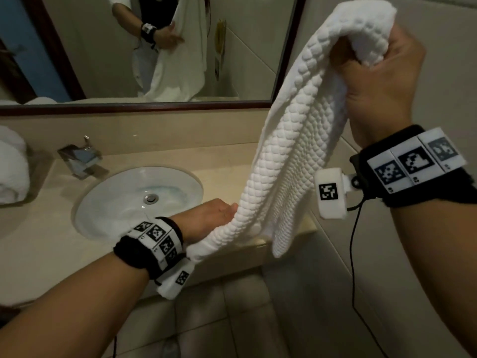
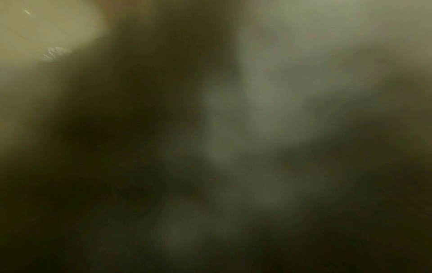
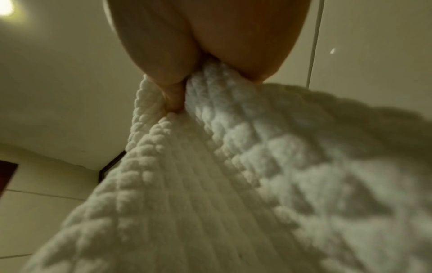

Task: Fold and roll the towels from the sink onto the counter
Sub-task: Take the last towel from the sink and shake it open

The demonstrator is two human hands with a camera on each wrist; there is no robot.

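Observation:
A white waffle-textured towel hangs lengthwise in the air over the right end of the beige counter. My right hand is raised high at the upper right and grips the towel's bunched top end. My left hand is low beside the sink and pinches the towel's lower part, its fingers hidden under the cloth. The right wrist view shows my right hand clamped on the towel, which falls away below. The left wrist view is dark and blurred by cloth.
A chrome faucet stands behind the round white basin. A rolled white towel sits on the counter at the far left. A dark-framed mirror covers the wall behind, and a tiled wall stands close on the right.

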